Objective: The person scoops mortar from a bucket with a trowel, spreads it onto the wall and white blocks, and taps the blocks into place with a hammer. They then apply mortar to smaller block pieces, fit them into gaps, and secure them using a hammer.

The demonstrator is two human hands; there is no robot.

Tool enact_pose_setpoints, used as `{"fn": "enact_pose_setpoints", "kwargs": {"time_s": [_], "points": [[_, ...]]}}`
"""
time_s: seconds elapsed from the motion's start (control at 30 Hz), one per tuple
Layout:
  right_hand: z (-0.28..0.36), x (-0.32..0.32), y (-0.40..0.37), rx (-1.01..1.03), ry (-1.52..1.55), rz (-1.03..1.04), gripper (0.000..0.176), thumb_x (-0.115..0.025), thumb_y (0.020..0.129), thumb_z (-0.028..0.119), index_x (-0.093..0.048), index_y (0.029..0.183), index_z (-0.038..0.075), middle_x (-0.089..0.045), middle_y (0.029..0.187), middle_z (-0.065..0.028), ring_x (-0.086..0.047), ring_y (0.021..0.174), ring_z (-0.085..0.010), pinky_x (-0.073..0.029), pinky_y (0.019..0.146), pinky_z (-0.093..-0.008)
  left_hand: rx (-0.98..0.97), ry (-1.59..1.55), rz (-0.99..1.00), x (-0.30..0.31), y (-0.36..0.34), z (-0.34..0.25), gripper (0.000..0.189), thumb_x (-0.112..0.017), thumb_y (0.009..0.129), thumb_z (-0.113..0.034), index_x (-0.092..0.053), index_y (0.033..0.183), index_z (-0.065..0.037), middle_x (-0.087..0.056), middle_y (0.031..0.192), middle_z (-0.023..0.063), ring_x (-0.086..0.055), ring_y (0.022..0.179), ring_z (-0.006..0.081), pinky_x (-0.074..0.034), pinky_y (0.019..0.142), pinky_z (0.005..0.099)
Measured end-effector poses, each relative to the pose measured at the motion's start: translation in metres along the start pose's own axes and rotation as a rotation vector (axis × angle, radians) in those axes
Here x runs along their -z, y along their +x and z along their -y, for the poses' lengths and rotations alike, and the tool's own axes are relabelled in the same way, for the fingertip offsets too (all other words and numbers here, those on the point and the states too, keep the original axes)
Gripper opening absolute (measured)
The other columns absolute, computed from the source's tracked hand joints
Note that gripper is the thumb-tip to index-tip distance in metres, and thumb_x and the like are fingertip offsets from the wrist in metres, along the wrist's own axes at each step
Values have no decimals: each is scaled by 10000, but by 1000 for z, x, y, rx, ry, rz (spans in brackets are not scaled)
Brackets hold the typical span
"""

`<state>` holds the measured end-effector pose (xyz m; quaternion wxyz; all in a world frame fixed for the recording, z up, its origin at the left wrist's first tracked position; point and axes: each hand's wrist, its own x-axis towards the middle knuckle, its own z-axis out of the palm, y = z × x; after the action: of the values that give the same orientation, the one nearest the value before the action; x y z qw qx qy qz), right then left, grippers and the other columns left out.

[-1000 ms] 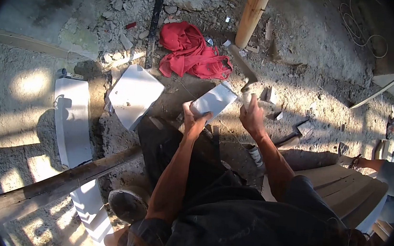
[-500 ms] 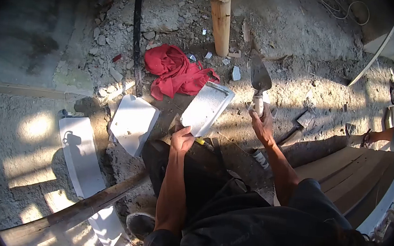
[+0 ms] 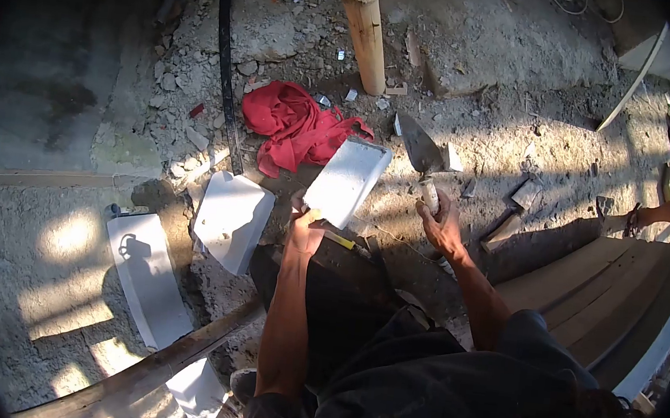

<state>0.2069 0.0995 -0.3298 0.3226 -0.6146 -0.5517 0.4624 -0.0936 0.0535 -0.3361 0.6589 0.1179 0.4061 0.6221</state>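
A white tile piece (image 3: 349, 179) is gripped at its lower left corner by my left hand (image 3: 305, 229), with the thumb on top. My right hand (image 3: 442, 224) is wrapped around the handle of a pointed trowel (image 3: 421, 147), whose grey blade points up and to the left, apart from the tile. Just beyond the tile lies a crumpled red cloth (image 3: 303, 128). To the left, another white tile piece (image 3: 232, 219) rests on the ground, and a longer white piece (image 3: 148, 275) lies farther left. A yellow-marked tool (image 3: 340, 240) shows partly below the held tile.
A bamboo pole (image 3: 362, 28) stands ahead on rubble-strewn ground. A hammer-like tool (image 3: 514, 216) lies right of my right hand. Long boards (image 3: 587, 293) sit at the right, near another person's hand (image 3: 654, 215). A wooden pole (image 3: 147, 369) crosses the lower left.
The trowel has come lower, and its blade has swung left toward the tile. The held tile has tilted a little in my left hand. The whole view has shifted slightly.
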Motion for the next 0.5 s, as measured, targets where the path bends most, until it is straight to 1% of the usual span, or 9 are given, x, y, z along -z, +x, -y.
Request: {"fn": "enact_pose_setpoints", "kwargs": {"time_s": [0.07, 0.13, 0.2, 0.23, 0.27, 0.33, 0.37, 0.47, 0.5], "points": [[7, -1, -6, -57, 0, 0, 450, -646, 855, 341, -570, 1125, -11, -565, 749, -73, -503, 665, -160, -431, 590, -348, -116, 473, -103, -18, 9, -10, 753, -672, 678, 79, -360, 1327, -139, -533, 1159, 139, -583, 997, 297, -537, 834, 418], [4, -2, -7, -81, -19, 2, 394, -639, 856, 336, -577, 1041, -5, -564, 718, -75, -513, 640, -170, -424, 572, -352, -85, 523, -85, -25, 7, -19, 827, -715, 616, 72, -357, 1335, -125, -517, 1162, 167, -557, 1032, 298, -501, 883, 437], [5, -2, -8, -68, -100, 15, 367, -635, 856, 325, -561, 1017, 3, -566, 701, -93, -527, 621, -190, -423, 561, -360, -278, 1152, -90, -22, 8, -18, 883, -708, 574, 63, -333, 1356, -107, -497, 1191, 154, -509, 1098, 279, -437, 952, 430], [6, -1, -9, -51, -181, 27, 342, -632, 857, 313, -545, 993, 11, -567, 685, -110, -541, 603, -210, -422, 551, -368, -279, 1276, -54, -19, 5, -16, 827, -724, 587, 29, -350, 1318, -63, -463, 1206, 206, -465, 1145, 381, -389, 993, 465], [7, -1, -8, -56, -185, 26, 342, -632, 857, 313, -545, 993, 11, -567, 685, -110, -541, 603, -210, -422, 551, -368, -274, 1272, -52, -12, 5, -11, 827, -724, 587, 29, -350, 1318, -63, -463, 1206, 206, -465, 1145, 381, -389, 993, 465], [8, -6, -11, -14, -228, 110, 317, -620, 864, 285, -521, 1008, 21, -574, 683, -149, -562, 582, -261, -437, 544, -396, -428, 1805, 56, 0, -3, -2, 782, -744, 594, 12, -367, 1277, -31, -457, 1155, 214, -456, 1098, 428, -390, 991, 489], [9, -10, -11, -19, -229, 111, 317, -620, 864, 285, -521, 1008, 21, -574, 683, -149, -562, 582, -261, -437, 544, -396, -320, 1715, -41, -6, -13, -2, 713, -742, 606, 13, -385, 1223, -2, -435, 1125, 221, -455, 1062, 445, -405, 971, 501], [20, -27, -9, 142, -321, 169, 327, -590, 860, 195, -471, 1092, -2, -599, 746, -199, -604, 646, -406, -479, 592, -451, -247, 1756, -78, 9, -11, 14, 689, -735, 610, 20, -389, 1205, -3, -404, 1170, 226, -462, 1087, 440, -432, 954, 479], [28, -32, -7, 138, -320, 171, 327, -590, 860, 195, -471, 1092, -2, -599, 746, -199, -604, 646, -406, -479, 592, -451, -285, 1761, -97, 10, -11, 16, 672, -726, 603, 32, -397, 1188, -14, -382, 1181, 230, -466, 1102, 440, -458, 927, 463]]}}
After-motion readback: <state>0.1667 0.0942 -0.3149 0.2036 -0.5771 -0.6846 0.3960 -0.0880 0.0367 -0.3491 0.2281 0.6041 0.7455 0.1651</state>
